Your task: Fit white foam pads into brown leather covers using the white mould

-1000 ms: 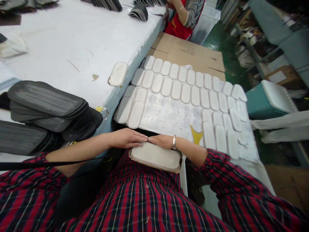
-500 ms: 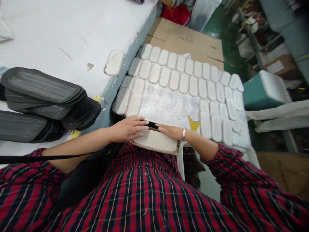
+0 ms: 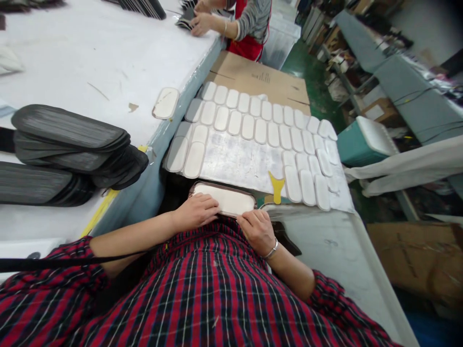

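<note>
A white oval panel with a dark brown rim [image 3: 231,198] lies near my waist, its long side across my body. My left hand [image 3: 198,211] is on its left part and near edge, fingers together and curled over it, thumb hidden. My right hand [image 3: 257,231] pinches the near edge by the right corner, fingers bent. Beyond the panel is a board [image 3: 238,156] covered with rows of white oval pieces [image 3: 248,126]. A yellow forked tool [image 3: 277,187] lies at the board's near edge.
Stacks of dark grey oval pieces [image 3: 68,137] lie on the white table [image 3: 90,62] at left, with one white oval piece [image 3: 166,103] at its edge. Another person's hands [image 3: 201,21] work at the far end. A teal bin [image 3: 365,140] stands right, past a pale surface [image 3: 336,246].
My hands have moved from the panel's far edge to its near edge, and the dark rim now shows. The view has shifted, bringing the other person's hands into sight.
</note>
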The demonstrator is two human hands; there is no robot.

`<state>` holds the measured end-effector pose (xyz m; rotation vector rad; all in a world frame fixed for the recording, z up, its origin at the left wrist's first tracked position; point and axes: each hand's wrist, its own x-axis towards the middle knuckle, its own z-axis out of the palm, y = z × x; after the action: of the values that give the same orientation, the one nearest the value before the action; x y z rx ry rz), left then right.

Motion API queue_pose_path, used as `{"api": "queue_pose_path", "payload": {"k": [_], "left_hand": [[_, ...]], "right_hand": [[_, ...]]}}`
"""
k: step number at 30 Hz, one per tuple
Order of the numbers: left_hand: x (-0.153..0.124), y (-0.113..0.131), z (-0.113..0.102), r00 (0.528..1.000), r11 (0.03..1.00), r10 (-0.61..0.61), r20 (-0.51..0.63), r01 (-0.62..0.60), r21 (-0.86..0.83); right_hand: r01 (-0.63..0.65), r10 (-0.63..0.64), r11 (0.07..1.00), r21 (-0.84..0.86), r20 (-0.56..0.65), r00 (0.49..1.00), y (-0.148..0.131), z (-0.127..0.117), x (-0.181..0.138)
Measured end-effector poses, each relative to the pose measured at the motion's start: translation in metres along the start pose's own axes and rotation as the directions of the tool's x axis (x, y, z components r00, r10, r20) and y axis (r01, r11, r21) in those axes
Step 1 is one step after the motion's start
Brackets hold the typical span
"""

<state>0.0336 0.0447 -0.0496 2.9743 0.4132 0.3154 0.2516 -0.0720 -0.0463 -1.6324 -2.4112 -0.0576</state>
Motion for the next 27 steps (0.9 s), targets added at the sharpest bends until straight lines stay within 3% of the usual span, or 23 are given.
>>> {"api": "queue_pose_path", "payload": {"k": [7,13,17,21,27], "left_hand": [[0.003,0.015,0.005,0.997,0.994,-0.055,-0.054,0.060,0.096],[0.008,0.016,0.008,0.977,0.979,-0.202,-0.061,0.203,0.004],[0.012,0.017,0.005,0.957,0.955,-0.288,-0.024,0.285,-0.086],[0.014,0.016,0.002,0.949,0.940,-0.314,0.040,0.316,-0.131],[0.018,0.015,-0.004,0.933,0.917,-0.346,0.102,0.359,-0.172]], "right_hand": [[-0.216,0.214,0.976,0.018,0.075,0.974,-0.008,-0.004,0.013],[-0.355,0.346,0.935,0.024,0.168,0.923,-0.010,-0.009,0.027],[-0.379,0.367,0.925,0.034,0.178,0.913,-0.012,-0.011,0.028],[-0.410,0.400,0.908,0.089,0.107,0.910,-0.009,-0.012,0.027],[-0.320,0.291,0.918,0.233,0.147,0.945,0.002,-0.010,0.019]]}}
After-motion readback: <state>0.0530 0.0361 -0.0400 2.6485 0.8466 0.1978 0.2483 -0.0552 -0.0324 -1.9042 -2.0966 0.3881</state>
